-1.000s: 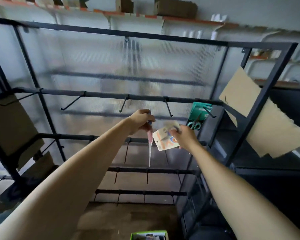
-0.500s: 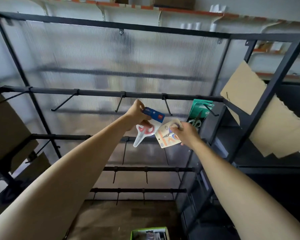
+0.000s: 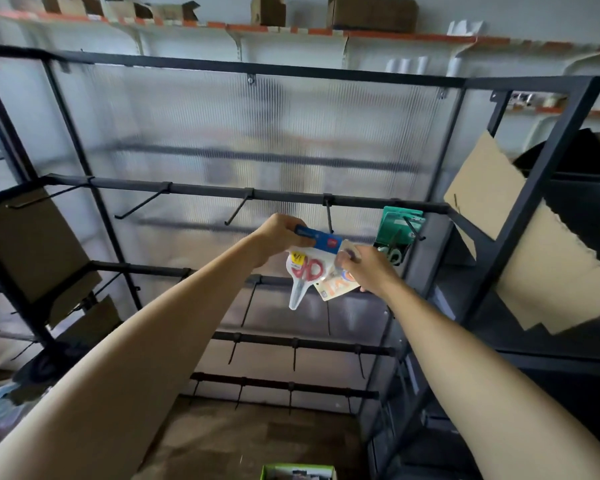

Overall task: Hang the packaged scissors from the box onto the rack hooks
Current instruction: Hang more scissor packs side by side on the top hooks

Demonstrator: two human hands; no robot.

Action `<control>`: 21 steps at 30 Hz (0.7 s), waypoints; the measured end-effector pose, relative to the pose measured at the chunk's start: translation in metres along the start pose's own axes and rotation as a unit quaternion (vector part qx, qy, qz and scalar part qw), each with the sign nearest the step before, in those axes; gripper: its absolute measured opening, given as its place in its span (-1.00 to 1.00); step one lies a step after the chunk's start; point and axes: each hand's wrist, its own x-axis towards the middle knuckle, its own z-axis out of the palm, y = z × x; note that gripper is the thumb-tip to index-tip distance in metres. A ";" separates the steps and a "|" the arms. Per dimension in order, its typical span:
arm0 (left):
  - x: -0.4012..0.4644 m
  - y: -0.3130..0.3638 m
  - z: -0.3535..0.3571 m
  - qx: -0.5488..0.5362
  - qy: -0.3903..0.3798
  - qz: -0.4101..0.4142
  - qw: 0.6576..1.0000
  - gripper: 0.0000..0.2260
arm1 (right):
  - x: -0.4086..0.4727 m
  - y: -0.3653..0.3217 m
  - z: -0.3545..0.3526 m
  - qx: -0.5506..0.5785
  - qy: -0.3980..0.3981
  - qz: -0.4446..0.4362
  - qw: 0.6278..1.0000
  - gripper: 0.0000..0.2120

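My left hand grips the blue top card of a pack of red-handled scissors, held just under a hook on the rack's upper bar. Close beside it on the right, my right hand holds a cream and orange scissors pack. A green scissors pack hangs on the rightmost hook of that bar. The green box shows at the bottom edge.
The black rack has lower bars with several bare hooks. Cardboard sheets hang on its left side and right side. A ribbed translucent panel backs the rack. A wall shelf above carries boxes.
My left hand turned the red-handled pack from edge-on to face-on and raised it toward the hook. The right hand stayed close beside it with its pack.
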 end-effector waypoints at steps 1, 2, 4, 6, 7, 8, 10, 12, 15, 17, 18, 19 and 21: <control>-0.003 0.001 0.000 -0.003 -0.015 0.005 1.000 -0.90 | 0.000 0.001 0.000 0.001 -0.001 -0.004 1.000 -0.75; -0.006 0.002 0.000 -0.010 -0.029 0.008 1.000 -0.92 | 0.001 0.002 0.001 0.000 0.000 -0.009 1.000 -0.77; -0.011 0.007 0.000 -0.037 -0.047 0.011 0.998 -0.93 | 0.001 0.002 0.002 -0.008 0.001 -0.016 1.000 -0.83; -0.014 0.012 0.002 -0.067 -0.042 0.013 0.997 -0.93 | 0.000 0.003 0.003 -0.006 -0.001 -0.023 1.000 -0.86; -0.015 0.015 0.004 -0.073 -0.031 0.016 0.997 -0.94 | -0.001 0.003 0.003 -0.006 -0.003 -0.023 1.000 -0.86; -0.016 0.019 0.007 -0.070 -0.016 0.017 0.997 -0.95 | -0.001 0.004 0.004 -0.009 -0.005 -0.023 1.000 -0.86; -0.016 0.024 0.015 -0.056 0.020 0.011 0.998 -0.96 | -0.003 0.003 0.004 -0.020 -0.006 -0.025 0.999 -0.83; -0.013 0.026 0.021 -0.034 0.040 -0.003 0.999 -0.95 | -0.005 0.002 0.003 -0.020 0.000 -0.032 0.999 -0.84; -0.010 0.025 0.028 -0.011 0.038 -0.019 0.999 -0.93 | -0.009 0.001 0.000 -0.014 -0.005 -0.042 0.999 -0.86; -0.009 0.023 0.031 -0.016 0.044 -0.021 0.999 -0.93 | -0.010 0.002 -0.002 -0.012 -0.007 -0.041 0.999 -0.86; -0.008 0.022 0.033 -0.020 0.049 -0.021 0.998 -0.92 | -0.010 0.004 -0.003 -0.009 -0.003 -0.038 0.999 -0.86; -0.007 0.022 0.034 -0.020 0.056 -0.019 0.998 -0.93 | -0.010 0.005 -0.004 -0.007 0.000 -0.034 0.999 -0.85; -0.002 0.020 0.036 0.000 0.078 -0.014 0.997 -0.97 | -0.009 0.008 -0.007 -0.005 0.003 -0.034 0.999 -0.80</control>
